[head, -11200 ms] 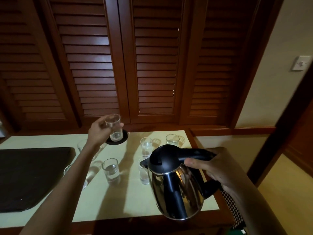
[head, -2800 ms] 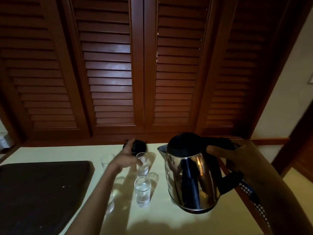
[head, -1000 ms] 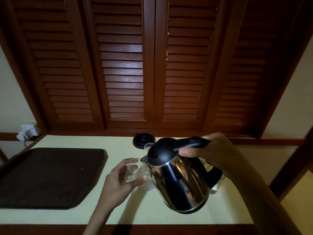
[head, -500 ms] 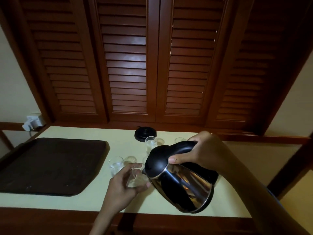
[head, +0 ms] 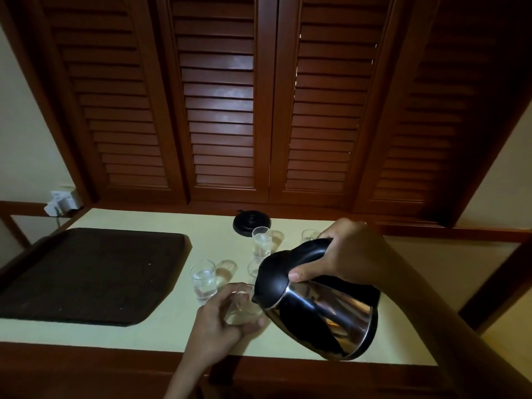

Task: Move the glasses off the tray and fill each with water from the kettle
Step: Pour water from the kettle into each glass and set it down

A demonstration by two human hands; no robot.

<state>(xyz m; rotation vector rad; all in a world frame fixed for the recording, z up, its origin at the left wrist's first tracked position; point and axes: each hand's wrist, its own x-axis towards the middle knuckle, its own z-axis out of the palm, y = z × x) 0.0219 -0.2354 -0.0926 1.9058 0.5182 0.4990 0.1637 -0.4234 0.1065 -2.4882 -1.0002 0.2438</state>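
Left grip [head: 219, 322] wraps small clear glass [head: 245, 310] at tilted steel kettle [head: 322, 309] spout; right grip [head: 354, 254] clamps its handle, near surface [head: 161, 336] front edge.

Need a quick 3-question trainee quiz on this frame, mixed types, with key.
1. True or false: the kettle is upright.
2. The right hand grips the kettle by its: A handle, B spout, C base.
3. Fill in: the left hand holds a ___ at the kettle's spout.
Key: 1 false, it is tilted; 2 A; 3 glass.
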